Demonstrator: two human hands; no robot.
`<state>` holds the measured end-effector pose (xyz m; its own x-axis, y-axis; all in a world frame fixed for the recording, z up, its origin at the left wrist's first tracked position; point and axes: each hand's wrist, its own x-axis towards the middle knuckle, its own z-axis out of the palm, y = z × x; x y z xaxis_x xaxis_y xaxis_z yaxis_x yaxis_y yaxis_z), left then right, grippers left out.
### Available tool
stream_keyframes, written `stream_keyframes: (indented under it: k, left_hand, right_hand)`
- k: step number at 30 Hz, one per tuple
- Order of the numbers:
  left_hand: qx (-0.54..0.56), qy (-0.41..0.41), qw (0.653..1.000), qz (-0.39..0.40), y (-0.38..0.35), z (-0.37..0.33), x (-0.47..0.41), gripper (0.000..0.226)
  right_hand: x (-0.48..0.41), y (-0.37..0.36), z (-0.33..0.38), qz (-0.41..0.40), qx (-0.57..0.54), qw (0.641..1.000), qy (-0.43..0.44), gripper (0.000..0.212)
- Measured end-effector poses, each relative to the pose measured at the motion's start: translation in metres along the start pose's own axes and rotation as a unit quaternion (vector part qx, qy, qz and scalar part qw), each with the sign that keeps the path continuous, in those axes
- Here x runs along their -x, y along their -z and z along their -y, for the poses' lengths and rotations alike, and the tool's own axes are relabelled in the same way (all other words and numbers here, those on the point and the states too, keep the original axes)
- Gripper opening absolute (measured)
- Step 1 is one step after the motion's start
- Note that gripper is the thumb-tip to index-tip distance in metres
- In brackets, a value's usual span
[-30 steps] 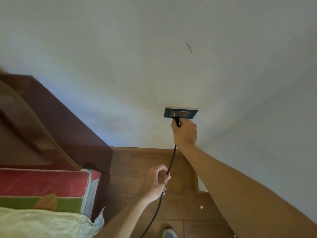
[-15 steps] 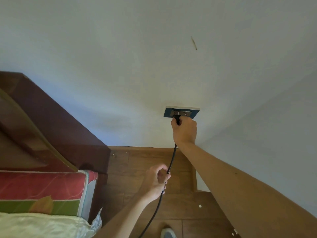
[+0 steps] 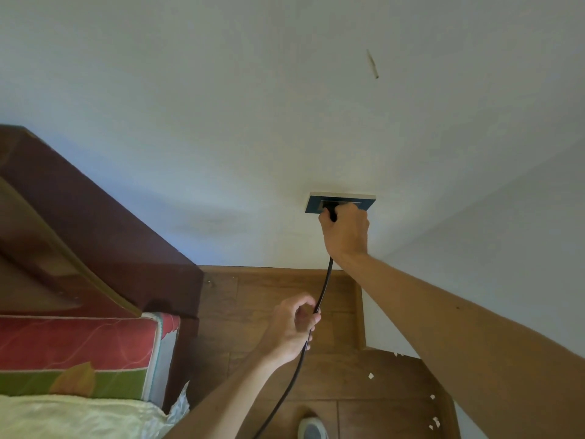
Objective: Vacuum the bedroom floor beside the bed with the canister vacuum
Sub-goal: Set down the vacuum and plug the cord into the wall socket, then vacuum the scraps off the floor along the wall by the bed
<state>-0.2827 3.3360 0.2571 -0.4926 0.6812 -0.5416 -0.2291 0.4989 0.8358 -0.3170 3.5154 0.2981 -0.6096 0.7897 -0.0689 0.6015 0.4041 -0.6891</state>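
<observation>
A dark wall socket (image 3: 316, 205) with a pale frame sits low on the white wall. My right hand (image 3: 346, 231) is closed around the black plug (image 3: 330, 213), which sits at the socket. The black power cord (image 3: 304, 346) runs down from the plug past the lower edge of the view. My left hand (image 3: 292, 327) is curled around the cord lower down, above the wooden floor (image 3: 272, 293). The canister vacuum is out of view.
At the left stands the bed: a dark wooden headboard (image 3: 95, 236), a red and green mattress (image 3: 72, 353) and a pale cover (image 3: 79, 416). Small white scraps (image 3: 369, 376) lie on the floor at the right. A shoe tip (image 3: 311, 429) shows at the bottom.
Both hands stay as they were, the right on the plug and the left on the cord. The view has shifted slightly.
</observation>
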Motion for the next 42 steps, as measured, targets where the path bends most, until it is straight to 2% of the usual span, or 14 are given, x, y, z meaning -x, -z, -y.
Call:
stream_keyframes:
  k: [9, 13, 17, 22, 26, 30, 37, 42]
  left_hand:
    - [-0.029, -0.008, 1.000, -0.010, 0.011, 0.011, -0.006, 0.008]
    - [-0.104, -0.044, 0.993, -0.037, 0.024, 0.007, 0.001, 0.007]
    - [-0.181, -0.072, 0.979, -0.064, 0.049, -0.014, 0.017, 0.021]
    - [-0.200, -0.071, 0.969, -0.128, 0.107, -0.057, 0.040, 0.048]
    - [-0.263, -0.047, 0.943, -0.196, 0.164, -0.102, 0.074, 0.072]
    - [-0.325, -0.009, 0.914, -0.241, 0.225, -0.145, 0.132, 0.089]
    - [-0.388, 0.024, 0.854, -0.346, 0.311, -0.212, 0.275, 0.095]
    - [-0.416, 0.058, 0.800, -0.429, 0.365, -0.234, 0.387, 0.095]
  right_hand:
    - [-0.003, 0.003, 0.000, 0.015, 0.009, 1.000, 0.012, 0.036]
    - [-0.006, 0.007, 0.007, 0.022, 0.066, 0.997, -0.017, 0.034]
    - [-0.001, 0.014, 0.023, 0.014, 0.141, 0.989, -0.033, 0.031]
    - [0.016, 0.046, 0.074, 0.005, 0.178, 0.979, 0.095, 0.029]
    - [0.029, 0.068, 0.148, 0.077, 0.178, 0.964, 0.182, 0.043]
    - [0.051, 0.090, 0.225, 0.134, 0.226, 0.931, 0.255, 0.060]
    - [0.105, 0.129, 0.373, 0.141, 0.250, 0.886, 0.364, 0.076]
    - [0.154, 0.137, 0.477, 0.146, 0.240, 0.841, 0.463, 0.079]
